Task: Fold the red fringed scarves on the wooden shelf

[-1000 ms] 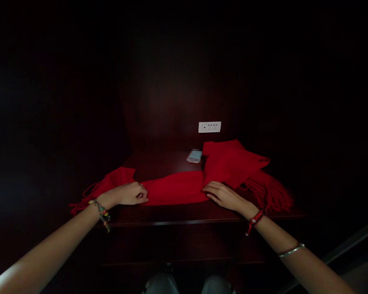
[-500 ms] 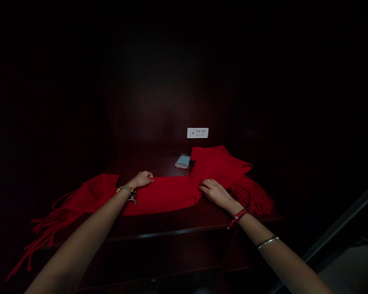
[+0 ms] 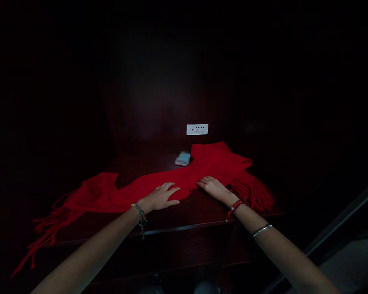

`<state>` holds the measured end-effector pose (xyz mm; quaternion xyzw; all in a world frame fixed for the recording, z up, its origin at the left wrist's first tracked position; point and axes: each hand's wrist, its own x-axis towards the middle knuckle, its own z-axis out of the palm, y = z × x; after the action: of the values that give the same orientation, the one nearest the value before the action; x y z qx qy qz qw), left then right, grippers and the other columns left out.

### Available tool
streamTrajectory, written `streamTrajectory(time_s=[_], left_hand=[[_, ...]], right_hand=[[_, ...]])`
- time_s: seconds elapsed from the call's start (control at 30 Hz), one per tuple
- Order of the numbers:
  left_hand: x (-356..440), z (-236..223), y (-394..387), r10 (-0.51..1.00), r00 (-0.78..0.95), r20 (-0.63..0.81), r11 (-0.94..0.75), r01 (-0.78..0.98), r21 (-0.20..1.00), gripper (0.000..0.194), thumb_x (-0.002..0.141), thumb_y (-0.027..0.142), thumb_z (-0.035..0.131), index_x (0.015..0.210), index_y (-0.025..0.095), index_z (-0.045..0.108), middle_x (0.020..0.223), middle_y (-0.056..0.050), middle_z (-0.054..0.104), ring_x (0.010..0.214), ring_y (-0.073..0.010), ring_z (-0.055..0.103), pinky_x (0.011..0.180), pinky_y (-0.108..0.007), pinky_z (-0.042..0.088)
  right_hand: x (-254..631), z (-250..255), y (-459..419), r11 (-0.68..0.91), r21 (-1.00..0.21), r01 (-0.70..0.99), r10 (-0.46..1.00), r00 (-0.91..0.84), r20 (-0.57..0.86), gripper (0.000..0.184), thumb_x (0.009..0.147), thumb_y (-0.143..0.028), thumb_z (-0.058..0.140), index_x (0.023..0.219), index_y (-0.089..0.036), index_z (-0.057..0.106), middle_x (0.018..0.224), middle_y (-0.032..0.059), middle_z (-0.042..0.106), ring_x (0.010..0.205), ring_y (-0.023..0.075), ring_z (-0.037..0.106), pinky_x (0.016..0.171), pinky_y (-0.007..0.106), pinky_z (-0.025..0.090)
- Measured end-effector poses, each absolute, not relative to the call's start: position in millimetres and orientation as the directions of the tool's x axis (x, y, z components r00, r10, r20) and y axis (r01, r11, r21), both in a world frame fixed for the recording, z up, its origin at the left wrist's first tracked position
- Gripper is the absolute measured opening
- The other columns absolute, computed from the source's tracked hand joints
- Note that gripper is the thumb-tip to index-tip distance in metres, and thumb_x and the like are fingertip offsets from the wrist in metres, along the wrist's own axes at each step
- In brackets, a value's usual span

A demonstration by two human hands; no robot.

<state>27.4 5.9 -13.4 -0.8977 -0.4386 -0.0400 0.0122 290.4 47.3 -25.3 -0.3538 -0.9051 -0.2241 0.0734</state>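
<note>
A red scarf (image 3: 159, 179) lies across a dark wooden shelf, bunched and folded over itself on the right. Its fringe trails over the front edge at the left, and more fringe fans out at the right. My left hand (image 3: 161, 197) rests at the scarf's near edge in the middle, fingers spread and nothing gripped. To its right, my right hand (image 3: 214, 188) lies on the near side of the folded part, palm down. Its fingers are stretched out on the cloth, their tips partly hard to make out.
Behind the scarf lies a small light-blue flat object (image 3: 183, 158), pixelated. A white socket plate (image 3: 197, 129) is on the dark back wall (image 3: 159, 102). The shelf's front edge (image 3: 184, 227) runs below my hands, and a lower ledge shows beneath it.
My left hand has come off the far edge of the scarf and moved nearer and right, opening. The scarf's middle strip has shifted away from the shelf's front. My right hand stays nearly in place.
</note>
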Motion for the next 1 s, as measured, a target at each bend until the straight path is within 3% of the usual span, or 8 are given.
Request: streamTrajectory(time_s=[0.13, 0.23, 0.37, 0.5, 0.63, 0.73, 0.83, 1.0], left_hand=[[12, -24, 12, 0.821, 0.569, 0.038, -0.57, 0.821, 0.017, 0.046, 0.09, 0.043, 0.022, 0.133, 0.028, 0.026, 0.139, -0.008, 0.026, 0.126, -0.0246, 0.023, 0.099, -0.042, 0.023], [-12, -16, 11, 0.825, 0.561, 0.069, -0.558, 0.828, -0.056, 0.041, 0.09, 0.027, 0.027, 0.131, 0.025, 0.032, 0.135, -0.008, 0.033, 0.121, -0.0216, 0.034, 0.097, -0.036, 0.03], [-28, -1, -3, 0.84, 0.535, 0.089, -0.509, 0.834, -0.212, 0.051, 0.079, 0.004, 0.033, 0.126, 0.023, 0.039, 0.126, -0.009, 0.045, 0.109, -0.0194, 0.048, 0.087, -0.03, 0.04], [-24, 2, -10, 0.863, 0.476, 0.168, -0.438, 0.872, -0.22, 0.039, 0.078, 0.006, 0.038, 0.114, 0.017, 0.05, 0.114, -0.011, 0.054, 0.102, -0.0213, 0.053, 0.081, -0.031, 0.045], [-23, 12, -1, 0.846, 0.443, 0.296, -0.441, 0.894, -0.078, 0.027, 0.078, 0.01, 0.04, 0.099, 0.015, 0.057, 0.099, -0.008, 0.06, 0.093, -0.019, 0.056, 0.084, -0.031, 0.043], [-31, 31, 11, 0.827, 0.424, 0.369, -0.451, 0.893, -0.015, 0.03, 0.077, 0.007, 0.037, 0.098, 0.017, 0.057, 0.097, -0.005, 0.06, 0.092, -0.0165, 0.055, 0.085, -0.028, 0.042], [-44, 44, 18, 0.822, 0.432, 0.37, -0.44, 0.895, -0.067, 0.035, 0.074, 0.004, 0.037, 0.099, 0.018, 0.056, 0.101, -0.005, 0.058, 0.095, -0.0161, 0.053, 0.084, -0.027, 0.042], [-67, 47, 25, 0.929, 0.325, 0.174, -0.283, 0.931, -0.228, 0.031, 0.072, 0.006, 0.038, 0.094, 0.018, 0.057, 0.098, -0.008, 0.057, 0.088, -0.0197, 0.057, 0.072, -0.028, 0.045]], right_hand=[[290, -22, 52, 0.644, 0.409, 0.646, 0.627, -0.752, 0.202, 0.016, 0.084, -0.012, 0.043, 0.093, -0.014, 0.057, 0.086, 0.0081, 0.061, 0.08, 0.0162, 0.056, 0.072, 0.027, 0.04], [293, -21, 55, 0.655, 0.436, 0.617, 0.603, -0.775, 0.19, 0.015, 0.083, -0.011, 0.044, 0.089, -0.014, 0.057, 0.083, 0.0074, 0.061, 0.077, 0.0169, 0.055, 0.07, 0.028, 0.039], [303, -21, 50, 0.619, 0.38, 0.688, 0.59, -0.726, 0.353, 0.017, 0.082, -0.011, 0.044, 0.092, -0.015, 0.057, 0.086, 0.0072, 0.059, 0.08, 0.018, 0.053, 0.075, 0.03, 0.037], [308, -21, 40, 0.6, 0.27, 0.753, 0.598, -0.646, 0.475, 0.026, 0.08, -0.012, 0.045, 0.105, -0.015, 0.054, 0.091, 0.0076, 0.057, 0.085, 0.0188, 0.05, 0.079, 0.03, 0.035], [300, -22, 40, 0.656, 0.296, 0.694, 0.561, -0.711, 0.424, 0.036, 0.081, -0.018, 0.046, 0.117, -0.017, 0.046, 0.098, 0.0086, 0.055, 0.092, 0.0198, 0.048, 0.082, 0.032, 0.033], [294, -18, 49, 0.604, 0.32, 0.73, 0.599, -0.681, 0.421, 0.029, 0.082, -0.013, 0.043, 0.11, -0.017, 0.051, 0.095, 0.0087, 0.057, 0.09, 0.0197, 0.049, 0.081, 0.032, 0.033], [296, -11, 61, 0.551, 0.29, 0.782, 0.638, -0.619, 0.457, 0.024, 0.082, -0.009, 0.041, 0.1, -0.015, 0.055, 0.09, 0.0083, 0.06, 0.084, 0.0187, 0.052, 0.079, 0.03, 0.035], [311, 4, 73, 0.533, 0.128, 0.836, 0.661, -0.507, 0.553, 0.029, 0.078, -0.003, 0.039, 0.1, -0.013, 0.055, 0.091, 0.0089, 0.063, 0.082, 0.0173, 0.056, 0.073, 0.025, 0.039]])
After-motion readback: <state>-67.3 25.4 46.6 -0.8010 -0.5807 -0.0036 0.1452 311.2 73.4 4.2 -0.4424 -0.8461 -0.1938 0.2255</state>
